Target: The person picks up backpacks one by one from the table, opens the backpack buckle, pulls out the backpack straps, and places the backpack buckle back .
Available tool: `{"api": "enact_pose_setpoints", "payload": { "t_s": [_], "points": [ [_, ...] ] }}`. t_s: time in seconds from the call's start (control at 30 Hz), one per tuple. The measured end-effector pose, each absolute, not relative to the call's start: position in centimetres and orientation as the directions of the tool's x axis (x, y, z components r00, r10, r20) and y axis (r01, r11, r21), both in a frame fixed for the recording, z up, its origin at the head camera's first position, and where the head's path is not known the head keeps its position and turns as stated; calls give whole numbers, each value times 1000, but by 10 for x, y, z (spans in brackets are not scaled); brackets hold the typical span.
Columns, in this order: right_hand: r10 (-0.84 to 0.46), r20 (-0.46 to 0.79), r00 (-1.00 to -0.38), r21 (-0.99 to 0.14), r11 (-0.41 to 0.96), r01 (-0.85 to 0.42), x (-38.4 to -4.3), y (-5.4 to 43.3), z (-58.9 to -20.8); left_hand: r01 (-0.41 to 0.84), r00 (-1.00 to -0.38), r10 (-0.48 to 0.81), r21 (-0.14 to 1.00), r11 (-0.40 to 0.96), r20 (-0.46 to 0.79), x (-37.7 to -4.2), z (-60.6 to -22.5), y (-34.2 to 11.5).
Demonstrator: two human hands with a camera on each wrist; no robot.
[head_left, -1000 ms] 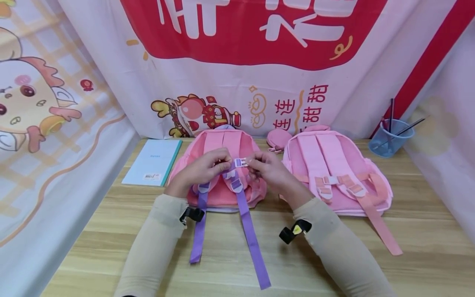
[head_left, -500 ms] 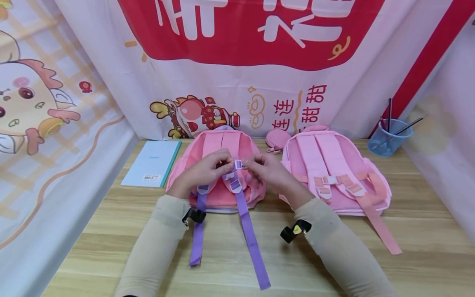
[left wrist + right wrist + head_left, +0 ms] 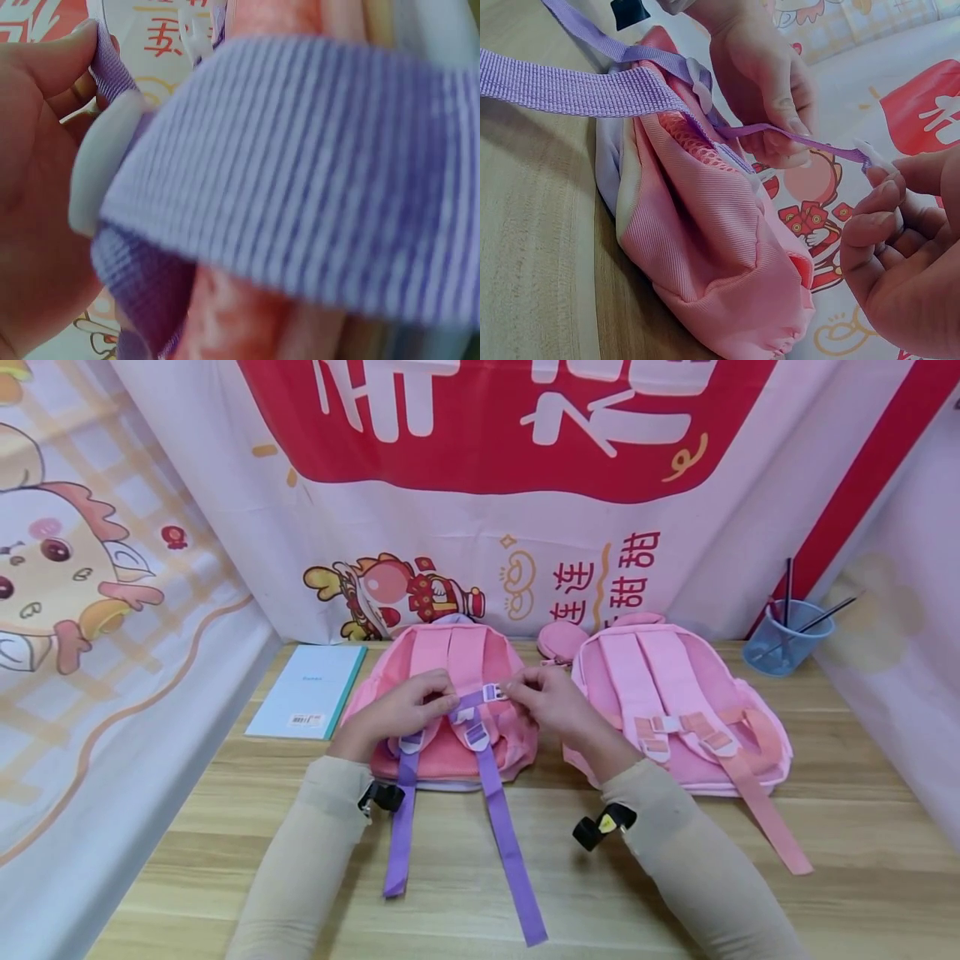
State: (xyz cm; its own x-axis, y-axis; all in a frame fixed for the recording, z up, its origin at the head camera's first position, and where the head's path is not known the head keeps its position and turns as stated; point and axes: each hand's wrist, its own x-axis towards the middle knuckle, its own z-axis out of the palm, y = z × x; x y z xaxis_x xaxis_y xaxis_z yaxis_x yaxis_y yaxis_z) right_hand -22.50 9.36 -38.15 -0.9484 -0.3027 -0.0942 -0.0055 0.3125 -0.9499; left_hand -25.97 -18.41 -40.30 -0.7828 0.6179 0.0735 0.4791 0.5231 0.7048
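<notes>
A pink backpack (image 3: pixel 512 750) with purple webbing lies on the table, its shoulder straps facing up. Between my hands a short purple strap (image 3: pixel 472 700) is stretched above it, a white plastic buckle (image 3: pixel 492 692) at its right end. My left hand (image 3: pixel 408 706) pinches the strap near its left end. With thumb and fingertips my right hand (image 3: pixel 558 702) grips the buckle, also seen as a white buckle end (image 3: pixel 876 157) in the right wrist view. A wide purple webbing band (image 3: pixel 285 165) and white strap adjuster (image 3: pixel 105 165) fill much of the left wrist view.
To the right lies a second pink backpack (image 3: pixel 705 668) with its chest strap fastened. A round pink pouch (image 3: pixel 561 640) is beside it. Light blue notebook (image 3: pixel 306 689) on the left; blue pen cup (image 3: pixel 787 643) at the back right. Two purple strap tails (image 3: pixel 510 852) hang toward the front.
My left hand has moved slightly left and down along the strap, so more purple webbing shows between the hands. The buckle has shifted a little right with my right hand.
</notes>
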Motion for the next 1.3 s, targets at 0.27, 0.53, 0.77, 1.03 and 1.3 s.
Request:
{"api": "enact_pose_setpoints", "payload": {
  "t_s": [0.27,0.53,0.77,1.03,1.3],
  "points": [
    [-292,-101,-951,-937,348,-7,-226,97,-383,469,-801,598,654,594,32,-260,-407,-195],
    [-281,-135,-950,-924,382,18,-227,104,-387,464,-831,557,555,690,2,-259,-407,-205],
    [-248,-213,-945,-910,402,100,-228,106,-389,444,-843,537,523,728,-31,-258,-409,-214],
    [-202,-238,-950,-897,421,135,-229,103,-399,427,-846,528,506,750,-68,-258,-412,-219],
    [-168,-294,-941,-892,402,207,-229,98,-408,397,-845,524,533,748,-106,-260,-417,-222]
  ]
}}
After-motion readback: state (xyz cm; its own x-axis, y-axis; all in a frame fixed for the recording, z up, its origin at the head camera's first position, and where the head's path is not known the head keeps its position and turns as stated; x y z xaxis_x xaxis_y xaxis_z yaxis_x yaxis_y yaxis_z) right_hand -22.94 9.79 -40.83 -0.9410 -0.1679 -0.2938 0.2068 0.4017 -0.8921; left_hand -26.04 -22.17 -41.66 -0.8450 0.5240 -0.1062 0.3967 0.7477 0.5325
